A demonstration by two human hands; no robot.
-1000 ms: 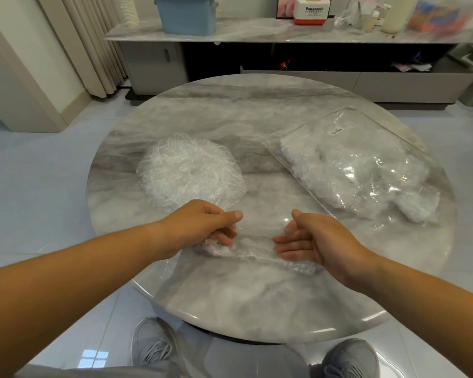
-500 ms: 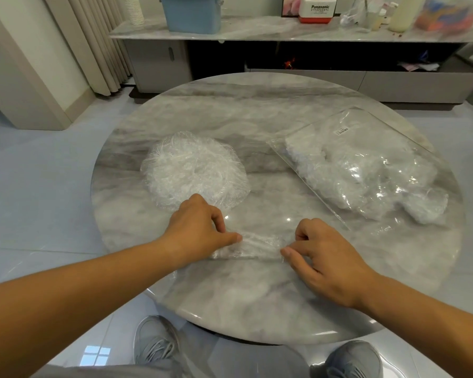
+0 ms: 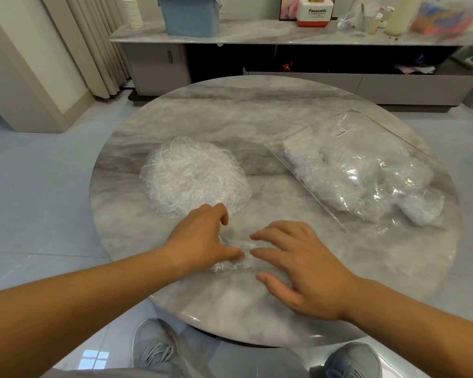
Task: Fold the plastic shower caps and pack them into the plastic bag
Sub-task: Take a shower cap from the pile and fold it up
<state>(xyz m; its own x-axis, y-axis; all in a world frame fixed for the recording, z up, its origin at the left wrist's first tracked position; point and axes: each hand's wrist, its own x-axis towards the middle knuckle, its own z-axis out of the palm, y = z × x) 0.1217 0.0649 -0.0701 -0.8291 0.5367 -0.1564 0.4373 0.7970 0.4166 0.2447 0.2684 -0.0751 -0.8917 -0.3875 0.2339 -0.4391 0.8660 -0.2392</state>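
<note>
One folded shower cap [image 3: 231, 264] sits clutched under left grip [image 3: 197, 241], touching right grip [image 3: 303, 268].

A round marble table [image 3: 230, 126] stands before a long sideboard [image 3: 257, 36]. On the sideboard are a blue plastic bin [image 3: 190, 16], stacked paper cups [image 3: 131, 10] and a Panasonic box [image 3: 316, 13].

The round table [image 3: 230, 115] is grey-veined stone, polished and glossy. The pile of shower caps [image 3: 194, 173] is thin, crinkled, cloudy plastic, and the folded cap [image 3: 231, 266] looks the same. The bag [image 3: 366, 170] is clear, shiny film. Around them the floor tiles [image 3: 38, 214] are smooth and glossy.
</note>
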